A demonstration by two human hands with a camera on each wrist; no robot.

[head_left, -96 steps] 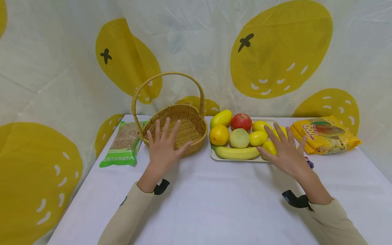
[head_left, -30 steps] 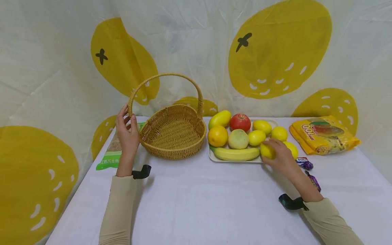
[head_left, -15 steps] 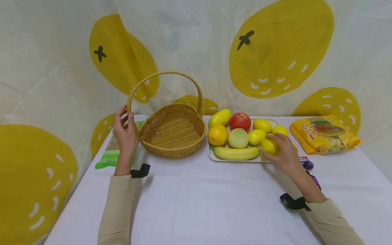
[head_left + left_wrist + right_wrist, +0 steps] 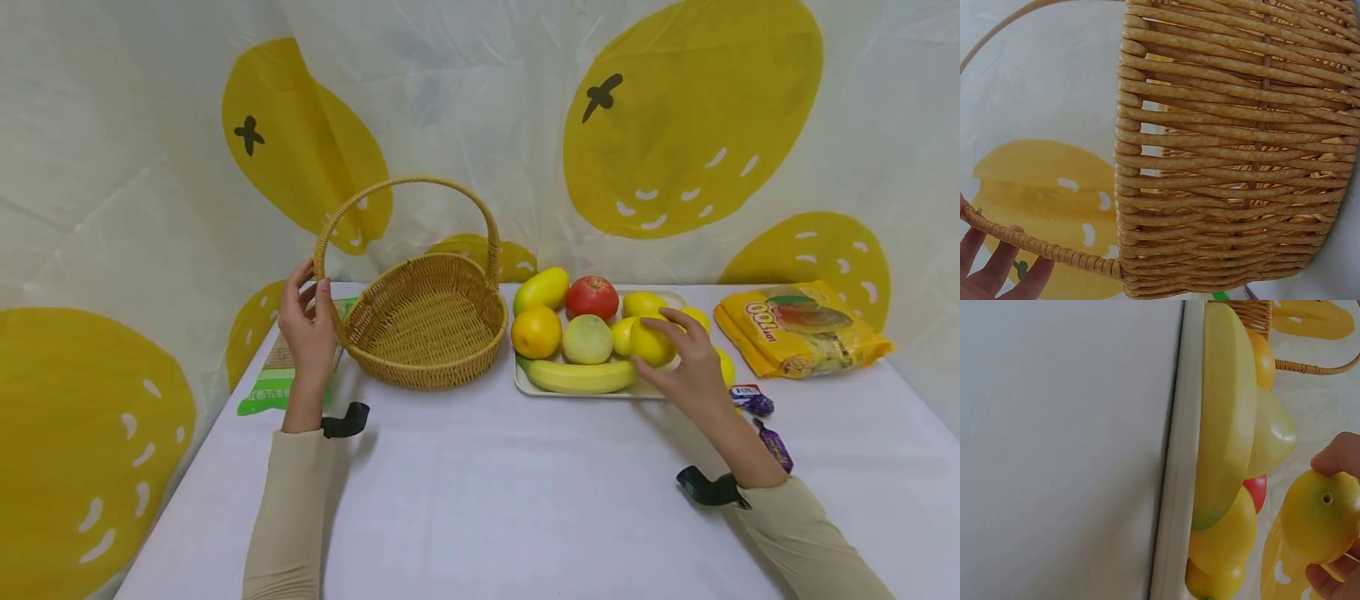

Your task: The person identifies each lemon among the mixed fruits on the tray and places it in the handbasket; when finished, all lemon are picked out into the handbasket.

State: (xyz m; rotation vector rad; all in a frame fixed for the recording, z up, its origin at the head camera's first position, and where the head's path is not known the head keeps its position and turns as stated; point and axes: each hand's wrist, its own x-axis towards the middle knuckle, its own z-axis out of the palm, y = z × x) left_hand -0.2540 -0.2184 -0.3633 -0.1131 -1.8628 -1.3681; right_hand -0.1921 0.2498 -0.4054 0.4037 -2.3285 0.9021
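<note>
While the left hand [image 4: 309, 329] grips the woven handle of a wicker basket [image 4: 427, 321] at its left end, fingers curled round it, the right hand [image 4: 686, 367] pinches a lemon [image 4: 651, 342] btwn thumb and fingertips, raised just above a white tray [image 4: 585, 392] of fruit. Wrist view shows the lemon [image 4: 1319, 515] clear of the tray, stem dimple facing the camera. On the tray: a banana [image 4: 577, 375] along the front edge, an orange [image 4: 536, 332], a pale green fruit [image 4: 587, 339], a red apple [image 4: 592, 297], a mango [image 4: 542, 290] and approx. three more lemons, partly hidden behind the hand. Basket sits on the desk [image 4: 525, 500] just left of the tray; its inside looks empty. Judging by the layout, work is at an early stage: one fruit lifted, none in the basket, the rest on the tray. Also on the desk: a green packet [image 4: 273, 379] behind the left hand, a yellow snack bag [image 4: 802, 329] far right, and wrapped sweets [image 4: 765, 421] near the right wrist.
</note>
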